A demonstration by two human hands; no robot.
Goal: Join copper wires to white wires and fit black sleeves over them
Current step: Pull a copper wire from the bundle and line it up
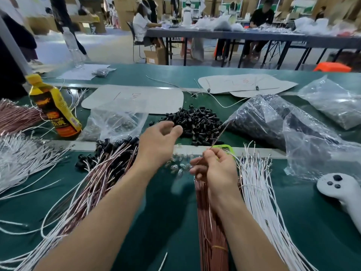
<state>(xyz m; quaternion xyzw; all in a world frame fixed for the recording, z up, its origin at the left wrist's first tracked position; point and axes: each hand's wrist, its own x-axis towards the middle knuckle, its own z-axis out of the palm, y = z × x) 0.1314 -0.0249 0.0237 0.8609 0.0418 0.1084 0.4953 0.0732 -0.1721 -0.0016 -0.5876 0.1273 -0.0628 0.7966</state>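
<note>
While a sleeved pile is stacked left, loads remain | copper wire is pinched in right hand | left hand is held over sleeves, fingers loose, apart | white wires untouched, right

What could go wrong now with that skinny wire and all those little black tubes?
The right hand pinches just one thin copper wire, whose free end sticks up; it might bend or slip out. The left hand hovers by the loose black sleeves; a clumsy grab could scatter them into the small metal terminals nearby.
</note>
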